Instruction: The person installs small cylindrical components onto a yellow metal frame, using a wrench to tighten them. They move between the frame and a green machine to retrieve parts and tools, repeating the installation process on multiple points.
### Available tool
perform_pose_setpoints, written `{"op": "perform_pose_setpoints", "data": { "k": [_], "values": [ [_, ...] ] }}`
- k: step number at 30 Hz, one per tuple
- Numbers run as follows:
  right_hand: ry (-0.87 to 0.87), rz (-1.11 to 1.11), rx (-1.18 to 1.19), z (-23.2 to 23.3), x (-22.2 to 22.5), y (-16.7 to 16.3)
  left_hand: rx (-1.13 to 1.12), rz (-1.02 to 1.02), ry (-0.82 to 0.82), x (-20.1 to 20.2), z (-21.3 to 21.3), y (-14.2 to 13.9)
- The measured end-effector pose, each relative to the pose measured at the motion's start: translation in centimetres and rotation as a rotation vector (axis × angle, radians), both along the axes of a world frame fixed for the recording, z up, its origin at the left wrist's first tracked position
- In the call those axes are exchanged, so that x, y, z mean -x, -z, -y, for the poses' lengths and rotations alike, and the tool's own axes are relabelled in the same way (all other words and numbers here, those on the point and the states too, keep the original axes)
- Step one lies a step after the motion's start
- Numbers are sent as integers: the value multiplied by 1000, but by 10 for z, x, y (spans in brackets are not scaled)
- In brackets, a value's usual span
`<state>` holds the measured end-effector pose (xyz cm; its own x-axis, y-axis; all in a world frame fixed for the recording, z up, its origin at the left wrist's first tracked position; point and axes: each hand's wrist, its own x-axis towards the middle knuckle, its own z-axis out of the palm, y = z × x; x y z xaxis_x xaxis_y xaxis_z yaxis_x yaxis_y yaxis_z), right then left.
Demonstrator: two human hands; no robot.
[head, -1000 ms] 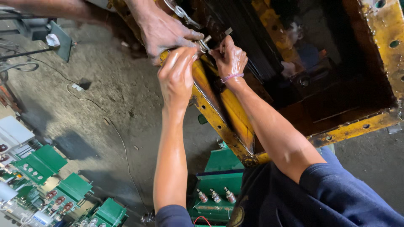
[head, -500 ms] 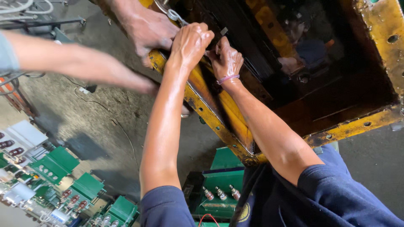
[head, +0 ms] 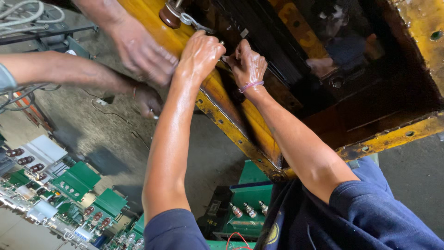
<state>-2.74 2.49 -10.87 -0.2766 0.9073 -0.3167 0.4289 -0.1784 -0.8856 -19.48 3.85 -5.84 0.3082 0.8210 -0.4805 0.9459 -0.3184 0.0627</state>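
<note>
My left hand (head: 201, 52) is closed in a fist on the top edge of a yellow steel tank wall (head: 240, 125). It grips the handle of a silver wrench (head: 193, 21) whose ring end lies beside a brown insulator (head: 169, 14). Just to its right, inside the tank, is my right hand (head: 247, 62), with a pink band on its wrist. Its fingers pinch a small metal part (head: 225, 58) between the two hands; what the part is stays unclear.
A co-worker's hand (head: 143, 53) hovers blurred over the tank edge at left, and the other hand (head: 149, 99) reaches lower over the concrete floor (head: 115, 139). Green transformer units (head: 76, 183) with small bushings stand at bottom left and below my arms. The tank interior (head: 351, 88) is dark and oily.
My left hand rose from below the tank edge onto the rim next to my right hand. The co-worker's forearm came in from the left, and that hand drew back from the wrench.
</note>
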Motion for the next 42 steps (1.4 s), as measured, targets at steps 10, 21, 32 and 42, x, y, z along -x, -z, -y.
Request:
{"op": "perform_pose_setpoints", "data": {
  "k": [10, 21, 32, 42],
  "values": [
    [-7, 29, -18, 0, 3, -2, -98, 289, -568, -19, 1, -28],
    [-9, -21, 5, 1, -1, 0, -155, 254, -658, -25, 12, -13],
    [-37, 9, -4, -1, 0, 5, 199, -168, -782, -34, -32, 21],
    [-34, 14, -10, 3, 1, 12, 213, -341, -672, -51, -48, 29]
  ]
}}
